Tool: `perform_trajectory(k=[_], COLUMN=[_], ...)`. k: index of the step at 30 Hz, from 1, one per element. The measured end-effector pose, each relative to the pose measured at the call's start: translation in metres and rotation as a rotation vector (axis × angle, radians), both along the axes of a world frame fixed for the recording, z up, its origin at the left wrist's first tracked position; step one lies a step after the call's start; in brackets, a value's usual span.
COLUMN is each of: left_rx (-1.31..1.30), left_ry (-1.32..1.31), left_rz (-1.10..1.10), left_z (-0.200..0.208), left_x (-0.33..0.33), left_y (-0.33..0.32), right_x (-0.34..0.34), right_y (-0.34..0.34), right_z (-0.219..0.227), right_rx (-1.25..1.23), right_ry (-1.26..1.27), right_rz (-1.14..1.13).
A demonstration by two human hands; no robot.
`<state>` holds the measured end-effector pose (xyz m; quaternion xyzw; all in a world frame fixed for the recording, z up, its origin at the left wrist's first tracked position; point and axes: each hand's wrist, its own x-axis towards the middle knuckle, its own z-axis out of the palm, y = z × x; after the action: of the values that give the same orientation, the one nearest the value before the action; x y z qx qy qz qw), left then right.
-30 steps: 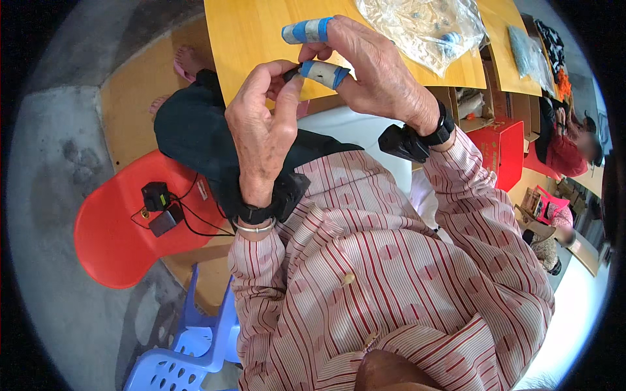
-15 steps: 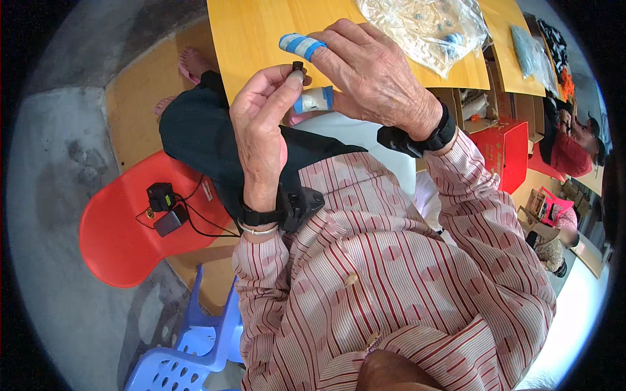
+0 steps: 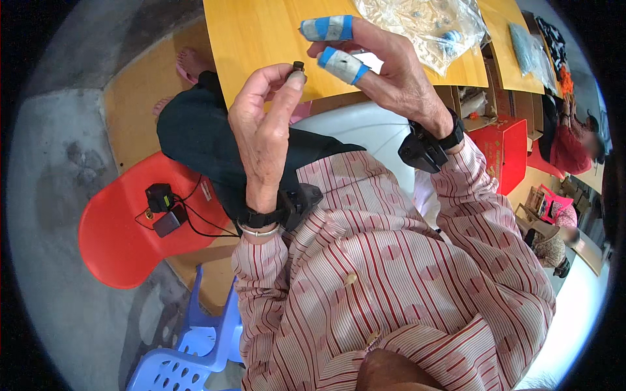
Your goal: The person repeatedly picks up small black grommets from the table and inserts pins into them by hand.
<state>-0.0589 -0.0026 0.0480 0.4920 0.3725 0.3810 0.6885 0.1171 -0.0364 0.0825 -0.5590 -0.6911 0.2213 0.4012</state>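
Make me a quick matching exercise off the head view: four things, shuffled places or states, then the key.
Things
1. Dark piece
2. Right hand
3. Black box
4. Clear bag

Places and states
A. On the yellow table
B. Wears blue-and-white tape
C. On the red chair
D. Pinched in the left hand

Pairs: 1-D, 2-B, 3-C, 4-A
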Motion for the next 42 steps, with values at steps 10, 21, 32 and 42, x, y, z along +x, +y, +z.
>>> perform_trajectory(k=[10,21,32,42], left_rx=[0.002,0.049,-0.061,-0.052], left_ry=[0.064,-0.014,-0.075,-0.060], left_rz=[-0.036,-0.008,0.027,0.065], left_z=[0.008,-0.002,-0.001,0.006], left_x=[0.004,0.003,0.002,0.012], left_y=[-0.003,0.000,0.002,-0.003], right_x=[0.000,0.003,0.002,-0.016], right_y=[0.005,0.008,0.001,-0.001], right_z=[-0.004,-0.007,0.008,-0.003], right_rx=[0.023,-0.021,0.181,0.319], right_ry=[-0.053,0.053,-0.734,-0.892], right_rz=[0.065,0.093,0.032,-0.049])
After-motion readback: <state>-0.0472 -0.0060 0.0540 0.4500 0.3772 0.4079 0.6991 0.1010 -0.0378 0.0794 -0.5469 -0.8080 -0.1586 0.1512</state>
